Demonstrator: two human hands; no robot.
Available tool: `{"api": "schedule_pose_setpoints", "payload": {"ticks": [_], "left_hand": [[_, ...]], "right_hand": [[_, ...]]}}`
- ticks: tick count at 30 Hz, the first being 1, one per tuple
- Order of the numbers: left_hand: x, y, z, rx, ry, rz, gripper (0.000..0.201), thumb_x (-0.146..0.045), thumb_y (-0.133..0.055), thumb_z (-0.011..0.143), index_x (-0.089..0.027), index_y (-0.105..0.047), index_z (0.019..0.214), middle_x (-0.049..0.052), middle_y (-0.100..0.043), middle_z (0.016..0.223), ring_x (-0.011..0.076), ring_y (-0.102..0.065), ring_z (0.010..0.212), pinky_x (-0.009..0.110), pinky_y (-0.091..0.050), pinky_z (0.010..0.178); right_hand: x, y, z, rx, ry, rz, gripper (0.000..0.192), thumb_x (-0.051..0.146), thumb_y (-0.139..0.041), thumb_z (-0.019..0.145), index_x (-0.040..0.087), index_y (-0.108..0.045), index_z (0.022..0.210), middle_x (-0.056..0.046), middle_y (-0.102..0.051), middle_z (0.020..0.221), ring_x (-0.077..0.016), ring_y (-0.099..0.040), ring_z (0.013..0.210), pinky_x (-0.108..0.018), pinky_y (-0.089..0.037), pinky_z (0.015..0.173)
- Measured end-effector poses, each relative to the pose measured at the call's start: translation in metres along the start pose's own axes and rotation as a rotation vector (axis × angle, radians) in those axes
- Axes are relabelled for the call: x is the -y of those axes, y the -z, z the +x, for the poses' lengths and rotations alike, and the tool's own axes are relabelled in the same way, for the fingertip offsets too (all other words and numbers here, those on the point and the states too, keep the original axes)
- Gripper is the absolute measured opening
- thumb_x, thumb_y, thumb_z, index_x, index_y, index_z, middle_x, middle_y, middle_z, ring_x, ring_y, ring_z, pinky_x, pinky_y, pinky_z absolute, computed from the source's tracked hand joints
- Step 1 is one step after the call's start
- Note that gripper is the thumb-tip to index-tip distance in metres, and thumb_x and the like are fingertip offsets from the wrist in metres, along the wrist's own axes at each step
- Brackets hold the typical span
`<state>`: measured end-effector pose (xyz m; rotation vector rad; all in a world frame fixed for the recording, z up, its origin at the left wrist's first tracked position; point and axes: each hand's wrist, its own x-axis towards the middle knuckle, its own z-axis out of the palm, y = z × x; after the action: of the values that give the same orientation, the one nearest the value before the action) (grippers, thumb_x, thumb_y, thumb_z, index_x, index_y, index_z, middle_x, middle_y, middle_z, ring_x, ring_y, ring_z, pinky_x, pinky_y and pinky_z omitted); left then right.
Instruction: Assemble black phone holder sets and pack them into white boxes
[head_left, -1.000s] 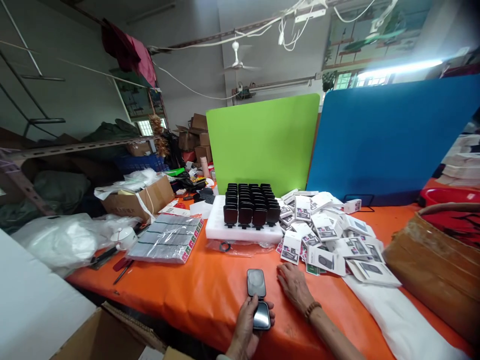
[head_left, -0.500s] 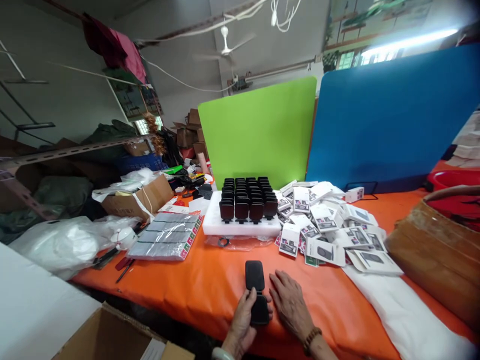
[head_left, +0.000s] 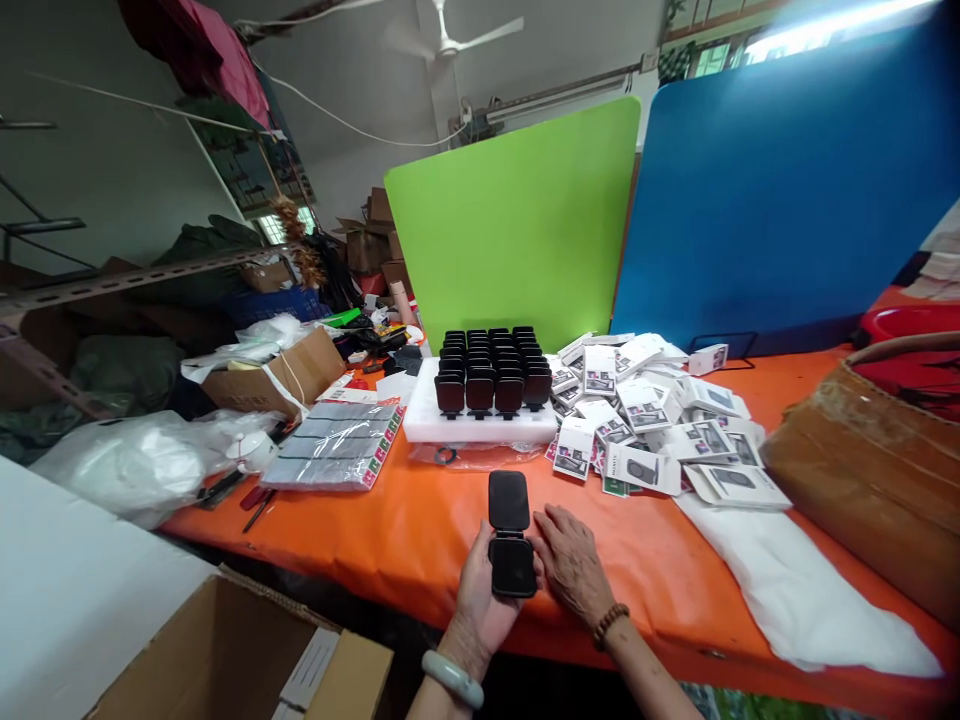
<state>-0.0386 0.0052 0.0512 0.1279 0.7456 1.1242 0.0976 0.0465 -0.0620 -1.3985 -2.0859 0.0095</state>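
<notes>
At the near edge of the orange bench, your left hand cradles a black folding device, its fingers closed around the lower half while the upper flap stands open above it. Your right hand lies flat on the bench just beside the device, its fingers spread and holding nothing, their tips touching the device's right side; a bead bracelet circles that wrist, and a pale bangle sits on the left one. Farther back on the bench, a white foam tray carries rows of upright black devices, with a heap of small white printed boxes spread out to its right. To the tray's left lies a flat wrapped bundle, and beyond it an open cardboard box and a clear plastic bag. A green panel and a blue panel stand upright behind the tray. A brown basket sits at the far right, with a white sheet lying in front of it.
</notes>
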Motion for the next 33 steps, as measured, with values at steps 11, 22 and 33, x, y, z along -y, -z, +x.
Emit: {"api": "schedule_pose_setpoints", "payload": {"ticks": [11,22,33], "left_hand": [[0.0,-0.006,-0.003,-0.002,0.069,-0.047,0.041,-0.04,-0.04,0.094,-0.007,-0.062,0.088,0.013,-0.068,0.077,0.0187,-0.062,0.061,0.029,-0.047,0.06],[0.006,-0.005,0.007,-0.051,-0.041,0.082,0.037,-0.043,-0.047,0.092,-0.01,-0.064,0.089,0.009,-0.066,0.078,0.0153,-0.059,0.061,0.028,-0.046,0.061],[-0.005,0.01,0.001,-0.249,-1.342,1.79,0.043,-0.023,-0.064,0.082,-0.019,-0.058,0.124,0.012,-0.068,0.105,0.0275,-0.06,0.097,0.045,-0.047,0.088]], "right_hand": [[0.0,0.003,0.001,0.025,-0.015,-0.005,0.029,0.025,-0.042,0.094,0.016,-0.057,0.117,-0.015,-0.056,0.125,-0.028,-0.048,0.117,-0.044,-0.039,0.097],[0.004,0.011,0.003,0.037,-0.016,0.014,0.028,0.024,-0.039,0.094,0.017,-0.059,0.114,-0.015,-0.057,0.124,-0.0278,-0.048,0.117,-0.044,-0.039,0.096],[0.01,0.019,0.01,0.046,-0.026,0.118,0.024,0.017,-0.042,0.092,0.019,-0.06,0.106,-0.011,-0.061,0.112,-0.0247,-0.052,0.104,-0.039,-0.04,0.09]]}}
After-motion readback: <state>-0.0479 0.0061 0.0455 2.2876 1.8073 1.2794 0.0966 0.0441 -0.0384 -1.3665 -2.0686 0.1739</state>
